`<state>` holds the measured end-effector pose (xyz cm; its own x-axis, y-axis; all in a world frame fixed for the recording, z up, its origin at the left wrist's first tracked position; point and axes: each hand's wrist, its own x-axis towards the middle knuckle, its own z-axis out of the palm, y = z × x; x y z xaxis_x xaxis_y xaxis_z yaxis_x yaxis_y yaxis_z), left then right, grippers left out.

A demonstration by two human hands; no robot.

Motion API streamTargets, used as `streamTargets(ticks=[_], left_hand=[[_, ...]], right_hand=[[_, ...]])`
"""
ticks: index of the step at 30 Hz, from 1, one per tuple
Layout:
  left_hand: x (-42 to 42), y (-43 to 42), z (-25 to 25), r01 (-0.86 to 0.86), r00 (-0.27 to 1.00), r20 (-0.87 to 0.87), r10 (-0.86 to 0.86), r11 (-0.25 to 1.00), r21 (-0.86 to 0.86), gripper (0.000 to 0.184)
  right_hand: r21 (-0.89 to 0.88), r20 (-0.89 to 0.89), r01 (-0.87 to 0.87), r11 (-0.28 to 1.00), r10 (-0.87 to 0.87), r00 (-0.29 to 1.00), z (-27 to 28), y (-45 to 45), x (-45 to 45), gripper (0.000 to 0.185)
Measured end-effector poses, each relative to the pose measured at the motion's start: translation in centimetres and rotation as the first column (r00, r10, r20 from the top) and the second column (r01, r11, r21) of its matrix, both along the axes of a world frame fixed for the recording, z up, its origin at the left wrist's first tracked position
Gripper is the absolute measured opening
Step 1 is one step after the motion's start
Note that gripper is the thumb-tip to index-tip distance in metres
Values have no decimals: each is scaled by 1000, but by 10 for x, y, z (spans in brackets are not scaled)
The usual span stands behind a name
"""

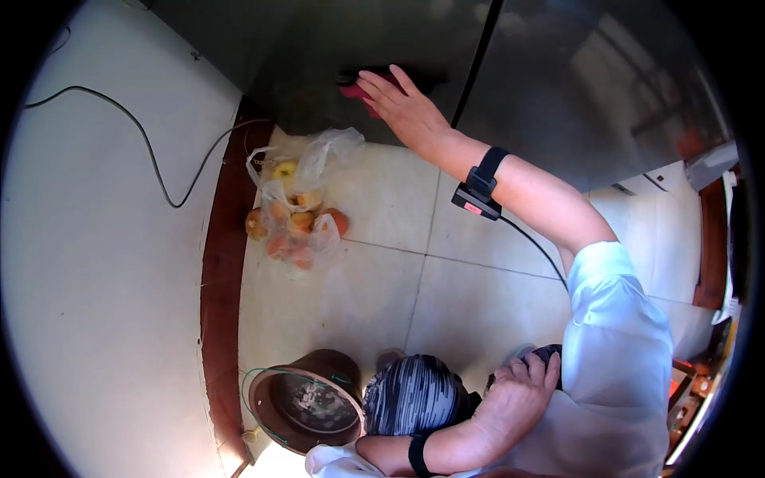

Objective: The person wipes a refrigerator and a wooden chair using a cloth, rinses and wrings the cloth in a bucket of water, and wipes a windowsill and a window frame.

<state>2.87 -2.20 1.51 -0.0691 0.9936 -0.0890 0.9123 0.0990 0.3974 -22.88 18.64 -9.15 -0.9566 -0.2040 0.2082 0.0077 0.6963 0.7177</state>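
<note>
My right hand (406, 115) reaches forward and presses a red cloth (356, 92) against a dark glossy panel (311, 48), with the fingers stretched over the cloth and the thumb apart. Part of the cloth is hidden under the fingers. A small black device (476, 201) is strapped to my right forearm. Lower down, my left hand (516, 398) rests on my right knee, palm down, with its fingers slightly bent and apart and nothing visible in it. My other knee, in dark striped cloth (414, 394), is beside it.
Fruit in a clear plastic bag (299, 211) lies on the tiled floor (382, 295) below the panel. A brown bucket (307, 402) with something pale inside stands left of my knees. A black cable (151, 147) runs along the white wall (103, 255). Other objects stand at the right edge.
</note>
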Motion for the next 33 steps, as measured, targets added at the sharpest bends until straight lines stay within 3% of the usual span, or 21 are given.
streamTargets(ticks=[9,15,18,21,23,24,25,26,27,30,31,33], left_hand=[[0,-7,3,-24,999,-25,25,998,61,50],[-1,-6,8,-16,1000,2,16,996,-89,49],[4,-11,6,-100,995,5,100,991,86,47],[4,-10,9,-103,995,-8,103,994,48,46],[4,-8,10,-66,998,0,66,998,19,48],[4,-7,10,-50,999,-3,50,999,18,48],[2,-6,10,-42,999,10,42,999,0,49],[1,-5,10,-20,999,25,21,1000,-20,51],[1,-6,11,33,999,29,-32,999,-21,51],[-2,-5,15,27,999,-30,-26,1000,16,51],[-2,-5,17,81,996,-23,-81,997,14,51],[-6,-1,13,13,999,-40,-12,1000,14,49]], right_hand=[[-86,-18,-4,996,3,1000,-7,9,7,48],[-67,-38,26,997,-28,999,-13,2,20,46],[-347,43,68,935,-57,997,-29,26,63,46],[-765,66,119,633,-106,992,-40,47,121,49],[-940,294,312,136,-139,946,-10,52,158,55],[-918,355,324,-229,-110,928,3,55,176,58],[-769,399,295,-566,-65,915,16,59,194,61],[-598,485,320,-735,-14,874,27,63,211,68],[-511,465,229,-829,-42,884,31,64,231,58],[-353,460,75,-933,-104,882,29,69,286,34],[-351,466,25,-936,-151,871,32,73,308,34],[-205,509,22,-978,-88,857,23,86,339,39]])
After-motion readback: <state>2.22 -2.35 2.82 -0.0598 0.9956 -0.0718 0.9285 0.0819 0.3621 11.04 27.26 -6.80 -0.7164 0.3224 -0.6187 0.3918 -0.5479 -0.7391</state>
